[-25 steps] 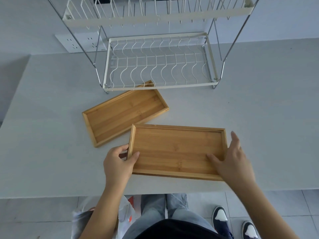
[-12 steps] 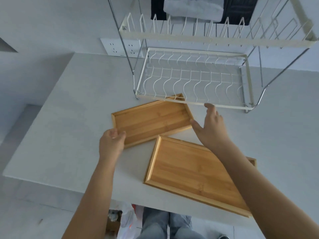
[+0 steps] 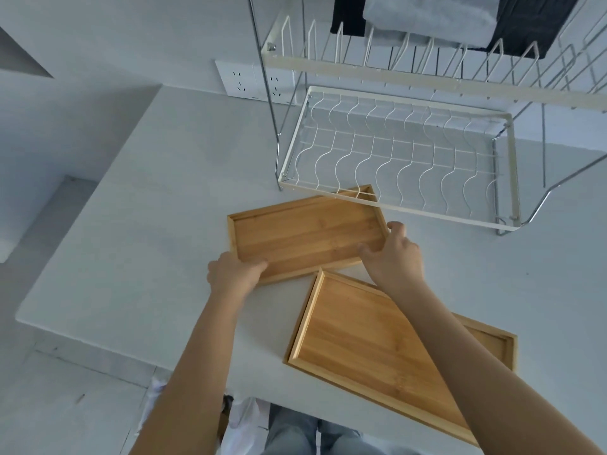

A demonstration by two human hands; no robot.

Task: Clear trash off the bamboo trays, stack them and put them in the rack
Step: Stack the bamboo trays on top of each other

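Two empty bamboo trays lie on the white table. The far tray sits at an angle, its far corner tucked under the front rail of the white wire rack. My left hand grips its near left corner. My right hand grips its right end, fingers curled over the rim. The near tray lies flat by the table's front edge, partly hidden by my right forearm. No trash shows on either tray.
The rack's upper shelf holds folded grey and black cloths. A wall socket sits behind the rack's left leg. The table's front edge runs below my arms; a white bag and my legs show beneath it.
Both hands left the near tray and reached to the far tray. They now grip its two ends. The camera has moved closer and tilted left.
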